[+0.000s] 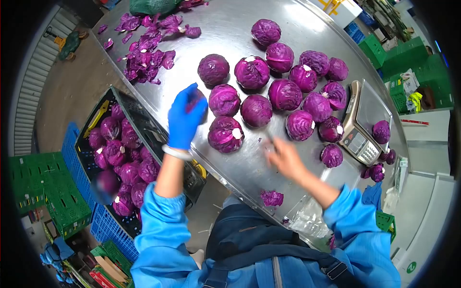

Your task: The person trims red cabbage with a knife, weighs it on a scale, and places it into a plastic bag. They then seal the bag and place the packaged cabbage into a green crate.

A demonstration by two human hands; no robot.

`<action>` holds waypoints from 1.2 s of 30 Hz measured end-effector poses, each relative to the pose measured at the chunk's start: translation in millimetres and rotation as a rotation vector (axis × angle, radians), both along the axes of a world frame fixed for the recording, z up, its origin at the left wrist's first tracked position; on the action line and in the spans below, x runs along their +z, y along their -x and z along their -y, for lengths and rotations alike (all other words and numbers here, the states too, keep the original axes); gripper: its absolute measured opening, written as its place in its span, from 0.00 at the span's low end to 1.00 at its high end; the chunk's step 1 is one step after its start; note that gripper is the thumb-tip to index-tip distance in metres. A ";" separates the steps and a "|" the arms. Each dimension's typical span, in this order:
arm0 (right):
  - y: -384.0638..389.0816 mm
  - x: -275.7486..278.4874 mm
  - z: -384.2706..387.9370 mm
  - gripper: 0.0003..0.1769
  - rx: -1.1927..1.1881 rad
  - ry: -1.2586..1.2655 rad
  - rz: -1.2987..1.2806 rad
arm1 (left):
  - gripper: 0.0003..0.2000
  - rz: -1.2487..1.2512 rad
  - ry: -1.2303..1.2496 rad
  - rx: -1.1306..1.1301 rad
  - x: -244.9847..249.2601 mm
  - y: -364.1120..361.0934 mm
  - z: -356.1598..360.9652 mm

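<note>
Left hand (184, 120) cups cabbage (197, 99); right hand's (286, 161) knife (269, 137) points away.

A steel table (230, 29) carries red cabbages (256, 110), loose purple leaves (144, 57) and a scale (366, 113).

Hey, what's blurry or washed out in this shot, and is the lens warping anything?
Head view: the bare right hand is smeared by motion blur, the gloved left hand looks sharper; glare whitens the steel table near the top; fisheye distortion curves its edge and blackens the corners.
</note>
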State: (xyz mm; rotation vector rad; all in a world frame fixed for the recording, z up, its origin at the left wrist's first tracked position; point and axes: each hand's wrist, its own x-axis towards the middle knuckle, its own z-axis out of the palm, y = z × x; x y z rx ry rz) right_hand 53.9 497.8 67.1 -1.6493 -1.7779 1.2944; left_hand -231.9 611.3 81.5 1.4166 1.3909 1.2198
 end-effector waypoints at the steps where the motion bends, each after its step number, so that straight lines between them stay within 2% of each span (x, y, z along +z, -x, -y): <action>1: -21.5 -48.7 48.6 0.23 0.147 -0.374 0.138 | 0.26 -0.094 -0.103 -0.030 -34.0 -9.8 7.5; 3: -35.0 -58.1 119.7 0.26 0.132 -0.128 0.215 | 0.30 -0.233 -0.134 -0.136 -35.2 -42.0 20.0; 5: -31.9 -43.4 157.7 0.25 0.091 0.067 0.322 | 0.36 -0.431 -0.329 -0.320 -42.0 -71.7 10.6; 7: -21.8 -38.2 166.1 0.24 0.109 0.166 0.432 | 0.40 -0.727 -0.291 -0.543 -26.7 -103.1 -1.4; 8: -25.5 -54.7 176.4 0.22 0.149 0.026 0.409 | 0.43 -0.903 -0.324 -0.599 -36.6 -116.6 -7.5; 9: -29.7 -68.3 179.3 0.21 0.196 0.052 0.376 | 0.41 -1.058 -0.435 -0.578 -61.7 -127.0 -11.6; 11: -39.4 -85.9 182.7 0.19 0.289 0.108 0.308 | 0.40 -1.176 -0.364 -0.589 -68.9 -143.0 -18.1; 14: -63.7 -76.1 147.5 0.16 0.307 0.434 0.116 | 0.41 -1.096 -0.076 -0.655 -40.3 -145.0 -20.5; 17: -80.4 -30.9 92.6 0.15 0.244 0.347 -0.003 | 0.42 -0.667 0.024 -0.526 -24.4 -128.5 -1.9; 18: -84.2 -13.0 71.2 0.18 0.222 0.300 0.039 | 0.41 -0.401 -0.001 -0.509 -18.6 -122.1 7.3; 19: -84.8 0.0 47.8 0.20 0.199 0.253 0.079 | 0.40 -0.186 0.100 -0.458 -9.7 -114.7 18.1; 21: -78.1 9.0 12.4 0.26 -0.098 -0.065 0.021 | 0.37 0.245 0.300 -0.335 11.4 -99.4 45.1; 23: -56.1 74.1 -25.1 0.36 -0.371 0.231 -0.232 | 0.35 0.846 0.506 -0.271 28.9 -81.5 71.0; 24: -50.5 73.0 -33.1 0.40 -0.418 0.186 -0.564 | 0.35 1.008 0.518 -0.239 28.0 -76.8 79.0; 25: -43.9 70.4 -39.2 0.45 -0.451 0.139 -0.896 | 0.36 1.069 0.511 -0.206 27.8 -75.4 85.8; 26: -35.5 71.2 -42.5 0.47 -0.487 0.056 -0.868 | 0.36 1.116 0.549 -0.165 28.8 -75.4 92.5; 29: -18.1 64.5 -23.1 0.48 -0.318 0.065 -0.554 | 0.35 1.224 0.644 -0.152 38.6 -84.2 109.6; 30: -11.7 69.0 -7.7 0.48 -0.292 0.240 -0.681 | 0.35 1.190 0.677 -0.189 38.8 -86.8 114.2; 31: -5.7 67.0 5.2 0.46 -0.280 0.306 -0.759 | 0.36 1.187 0.705 -0.224 39.3 -91.5 118.7; 33: 0.6 55.7 27.5 0.45 -0.395 0.381 -0.962 | 0.36 1.180 0.772 -0.287 39.0 -101.1 129.7; 34: -1.9 53.9 33.9 0.45 -0.409 0.380 -0.973 | 0.36 1.201 0.802 -0.274 36.0 -104.1 133.7; 36: -11.1 51.1 46.9 0.44 -0.442 0.377 -0.999 | 0.36 1.076 0.835 -0.319 37.4 -106.3 141.1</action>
